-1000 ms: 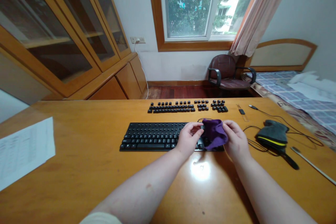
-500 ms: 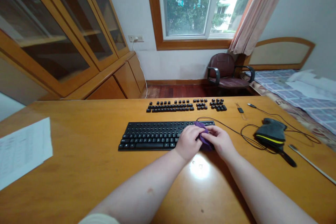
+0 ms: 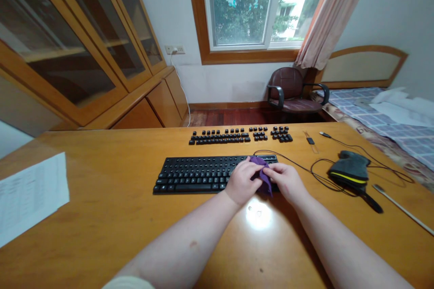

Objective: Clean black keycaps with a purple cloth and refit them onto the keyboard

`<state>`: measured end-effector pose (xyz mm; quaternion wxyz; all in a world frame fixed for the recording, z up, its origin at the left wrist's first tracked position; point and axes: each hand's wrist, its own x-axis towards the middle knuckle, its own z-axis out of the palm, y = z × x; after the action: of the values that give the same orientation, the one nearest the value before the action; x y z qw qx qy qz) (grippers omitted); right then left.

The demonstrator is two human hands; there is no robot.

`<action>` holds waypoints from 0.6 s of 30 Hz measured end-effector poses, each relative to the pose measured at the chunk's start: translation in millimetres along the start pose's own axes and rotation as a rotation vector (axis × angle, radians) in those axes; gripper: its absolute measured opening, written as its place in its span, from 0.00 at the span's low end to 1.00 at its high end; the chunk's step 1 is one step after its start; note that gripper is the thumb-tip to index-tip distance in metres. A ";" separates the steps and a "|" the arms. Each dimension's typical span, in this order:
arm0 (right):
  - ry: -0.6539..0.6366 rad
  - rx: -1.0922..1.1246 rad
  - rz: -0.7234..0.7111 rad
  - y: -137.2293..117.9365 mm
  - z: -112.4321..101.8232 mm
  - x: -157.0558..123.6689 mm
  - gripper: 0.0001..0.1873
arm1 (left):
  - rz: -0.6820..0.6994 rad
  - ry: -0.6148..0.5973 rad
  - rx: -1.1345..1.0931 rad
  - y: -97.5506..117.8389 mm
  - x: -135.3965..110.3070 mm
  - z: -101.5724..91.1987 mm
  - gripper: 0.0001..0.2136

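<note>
A black keyboard point(image 3: 200, 174) lies flat in the middle of the wooden desk point(image 3: 101, 216). Over its right end my left hand point(image 3: 241, 181) and my right hand point(image 3: 286, 181) are closed together on a small purple cloth point(image 3: 261, 172), which is bunched between the fingers and rests on the keys. Only a little of the cloth shows between the two hands. A thin black cable point(image 3: 298, 168) runs from the keyboard's back right corner toward the right.
Rows of loose black keycaps point(image 3: 237, 136) lie behind the keyboard. A dark brush with a yellow stripe point(image 3: 351, 171), looped cables and a thin rod point(image 3: 402, 209) sit at the right. A printed sheet point(image 3: 32, 194) lies at the left edge. Beyond the desk stand a chair point(image 3: 293, 95) and a bed.
The purple cloth, held up loosely a second ago, is now gathered small between both hands. My right hand has moved left to meet the left hand over the keyboard's right end.
</note>
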<state>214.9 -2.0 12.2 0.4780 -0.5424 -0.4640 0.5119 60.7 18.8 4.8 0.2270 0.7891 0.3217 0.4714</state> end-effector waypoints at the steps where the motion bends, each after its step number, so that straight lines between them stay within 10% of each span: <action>1: -0.017 0.045 0.012 1.3 -0.5 0.4 0.17 | -0.016 0.013 -0.023 0.6 0.5 0.1 0.10; 18: -0.091 0.074 -0.306 13.9 0.8 2.8 0.18 | -0.171 0.220 -0.282 -0.8 -3.5 3.5 0.05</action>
<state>214.4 -0.8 -1.9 0.5486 -0.4236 -0.5433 0.4738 62.3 16.7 0.6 0.3378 0.6630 0.3412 0.5744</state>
